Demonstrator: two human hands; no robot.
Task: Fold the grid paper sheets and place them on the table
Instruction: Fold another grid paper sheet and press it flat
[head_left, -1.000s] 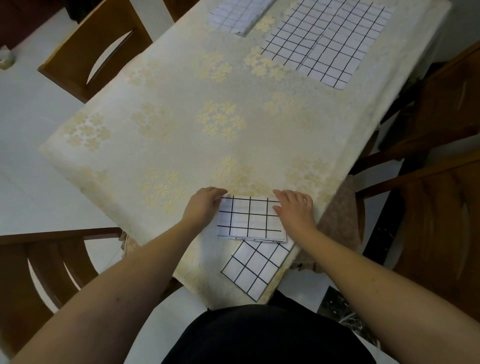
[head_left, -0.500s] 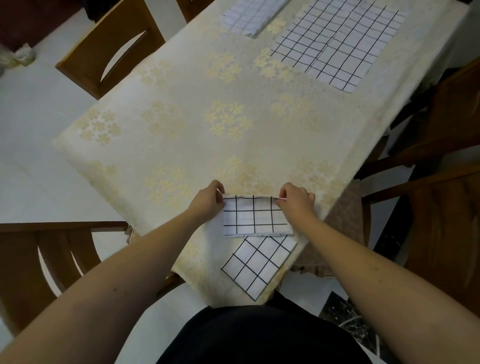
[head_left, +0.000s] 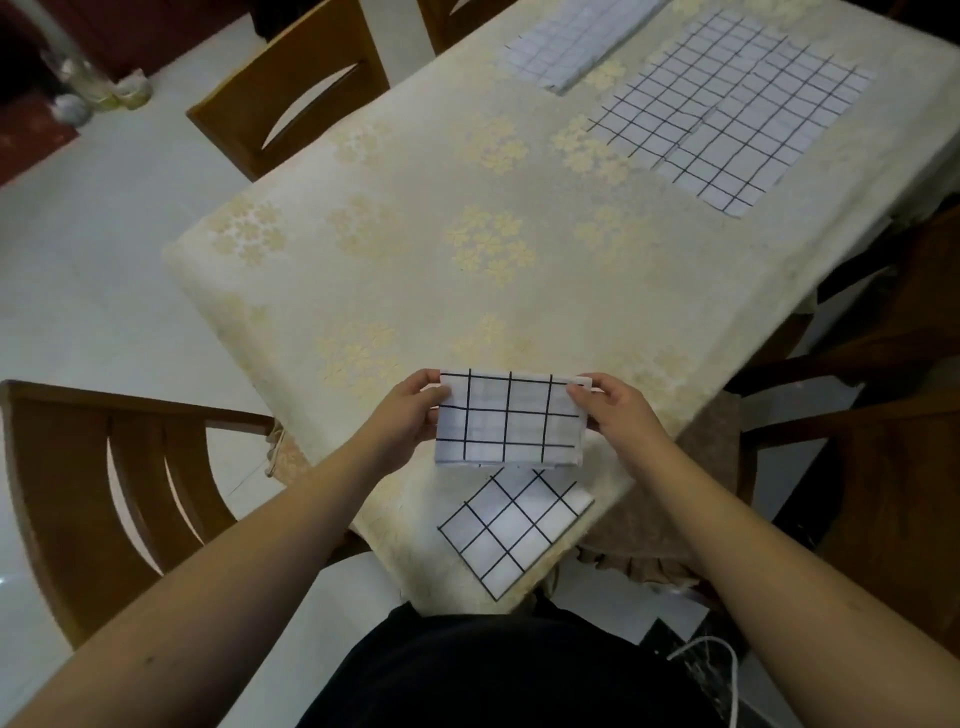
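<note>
Folded grid paper sheet (head_left: 508, 420) is held at lower centre of the frame, just above the near corner of the table (head_left: 415, 218), which is covered by a cream floral tablecloth. Its left edge is pinched by the left hand (head_left: 410, 410), its right edge by the right hand (head_left: 610, 408), fingers of both curled round the paper. Whether the sheet's lower edge touches the cloth cannot be told. A second folded grid sheet (head_left: 514, 530) is seen flat on the cloth just below the held one, turned diagonally, close to the table corner. An unfolded grid sheet (head_left: 727, 109) is laid flat at upper right of the frame, well apart from the hands. Another grid sheet (head_left: 571, 36) is seen at top centre, partly cut off by the frame edge. Wooden chairs are placed at upper left (head_left: 291, 98), lower left (head_left: 104, 493) and right (head_left: 883, 467) of the table.
</note>
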